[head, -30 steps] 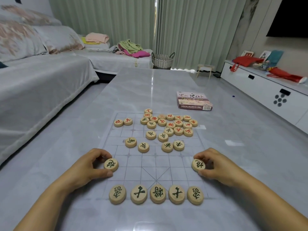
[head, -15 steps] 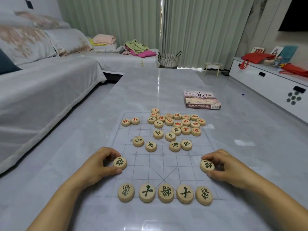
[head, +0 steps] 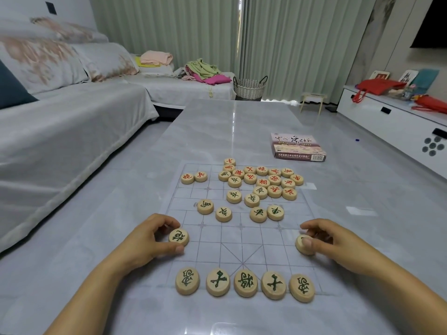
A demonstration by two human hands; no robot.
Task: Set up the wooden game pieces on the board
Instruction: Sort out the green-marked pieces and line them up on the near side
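A clear gridded board (head: pixel 242 240) lies flat on the grey table (head: pixel 217 131). Several round wooden pieces with green marks form a row (head: pixel 245 283) along its near edge. More green and red pieces lie jumbled at the far end (head: pixel 262 182). My left hand (head: pixel 147 238) pinches a green-marked piece (head: pixel 179 236) on the board's left side. My right hand (head: pixel 338 243) pinches another piece (head: pixel 303 244) on the right side, with my thumb covering most of its face. Both pieces rest on the board.
The game's box (head: pixel 297 147) lies on the table beyond the board, to the right. A grey sofa (head: pixel 60 122) runs along the left. A white low cabinet (head: pixel 399 124) stands at the right, and a woven basket (head: pixel 249 87) on the floor past the table.
Both hands stay on their pieces; my right thumb has slid over its piece's face. The camera has shifted slightly, so the board sits further right in view.
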